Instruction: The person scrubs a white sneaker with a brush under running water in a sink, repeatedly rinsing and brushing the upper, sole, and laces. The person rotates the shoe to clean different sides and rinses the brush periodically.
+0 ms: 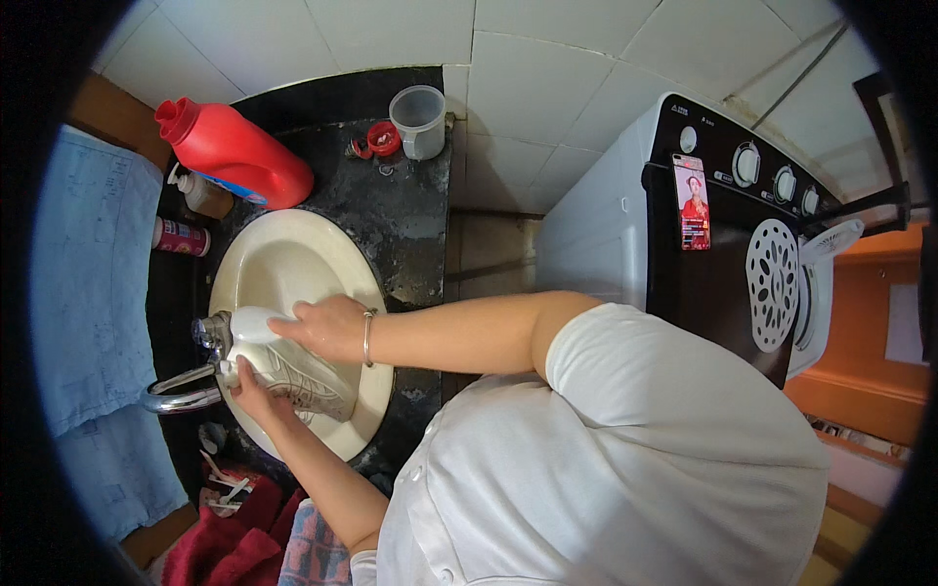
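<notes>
Over the cream washbasin [370, 275], my right hand [326, 327], with a bangle at its wrist, grips a smooth white oval object [253, 324], whose kind I cannot tell. This object is against or just above a white sneaker [311, 381] lying tilted in the basin. My left hand [256, 392] holds the sneaker at its end near the chrome tap [212, 333]; the fingers partly hide that end. The curved chrome spout [183, 399] is beside my left hand, at the basin's far rim. The lower part of the sneaker is partly hidden by my left forearm.
A red detergent bottle [249, 157], pump bottle [201, 194], red cap [384, 138] and clear plastic jug [418, 123] stand on the black counter [410, 220]. Red cloth [227, 546] lies on the left. A washing machine [593, 220] with a lit phone [692, 201] stands on the right.
</notes>
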The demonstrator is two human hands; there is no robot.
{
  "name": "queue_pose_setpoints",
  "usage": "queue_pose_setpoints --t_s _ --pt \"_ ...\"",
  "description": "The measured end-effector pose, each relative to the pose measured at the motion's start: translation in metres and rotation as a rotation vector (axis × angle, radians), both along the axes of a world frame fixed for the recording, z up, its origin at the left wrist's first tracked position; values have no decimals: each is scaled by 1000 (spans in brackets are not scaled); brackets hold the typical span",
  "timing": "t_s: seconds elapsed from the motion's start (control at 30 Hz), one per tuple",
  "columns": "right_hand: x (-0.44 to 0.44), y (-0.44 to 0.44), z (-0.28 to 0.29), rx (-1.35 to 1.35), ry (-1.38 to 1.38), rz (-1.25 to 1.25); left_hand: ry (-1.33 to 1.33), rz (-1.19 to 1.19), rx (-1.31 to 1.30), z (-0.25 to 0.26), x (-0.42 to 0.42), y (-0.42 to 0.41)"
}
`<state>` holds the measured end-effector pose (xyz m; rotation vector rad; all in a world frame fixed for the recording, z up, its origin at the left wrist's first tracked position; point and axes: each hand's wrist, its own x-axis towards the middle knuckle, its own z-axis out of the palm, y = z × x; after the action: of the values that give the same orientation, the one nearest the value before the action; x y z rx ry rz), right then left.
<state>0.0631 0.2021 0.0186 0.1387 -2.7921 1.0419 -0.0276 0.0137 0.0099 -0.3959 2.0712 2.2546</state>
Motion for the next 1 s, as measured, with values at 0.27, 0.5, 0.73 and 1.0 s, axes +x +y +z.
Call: queue_pose_setpoints --t_s 0.27,0.5,0.73,1.0 --pt "7 -15 -14 0 132 55 -26 0 -45 12 -5 -14" --pt "-14 3 -3 -54 90 -43 -16 9 -24 9 -3 -5" --pt "12 -15 1 -40 118 72 -67 34 1 10 -1 4" --pt "0 15 -16 -44 163 -40 85 24 15 21 21 28"
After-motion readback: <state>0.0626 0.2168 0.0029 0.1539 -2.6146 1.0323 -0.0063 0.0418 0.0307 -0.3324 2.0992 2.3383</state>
